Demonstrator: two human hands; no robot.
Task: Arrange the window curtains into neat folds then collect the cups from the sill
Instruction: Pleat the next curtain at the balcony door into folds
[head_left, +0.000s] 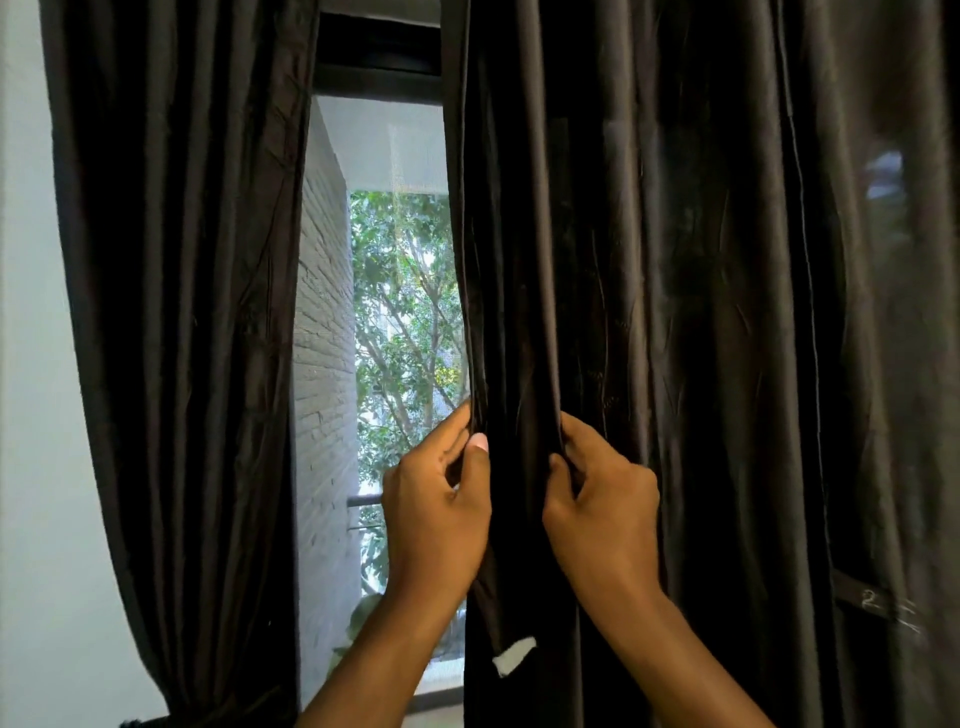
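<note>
A: Status on the hands?

B: Both on the right curtain (675, 312). Left hand (436, 512) pinches its inner edge, thumb on the near side, fingers curled round the hem. Grip is clamped on fabric.

A: Right one?

B: Right hand (602, 512) is level with the left, just to the right of it, fingers hooked into a vertical fold of the same panel. Also clamped on cloth. One dark pleat hangs between the two grips.

A: Curtain state?

B: Dark brown, shiny, creased. The panel runs from well above the grips to below the forearms and spreads far to the right of the right grip. A small white tag (514, 656) sits on its edge below the left grip.

A: Other panel?

B: Left curtain (176, 312) hangs well to the left of the left grip, apart from it, drawn in toward its lower end by a tieback (150, 721) at the frame's bottom edge.

A: Between them?

B: Window gap (384, 291), directly above and left of the left grip. Through it: a grey brick wall (324, 364), green tree foliage (405, 322), a railing (363, 500) just left of the left wrist.

A: Cups? Sill?

B: A strip of sill (436, 699) shows below the left forearm. Cannot tell where the cups are.
</note>
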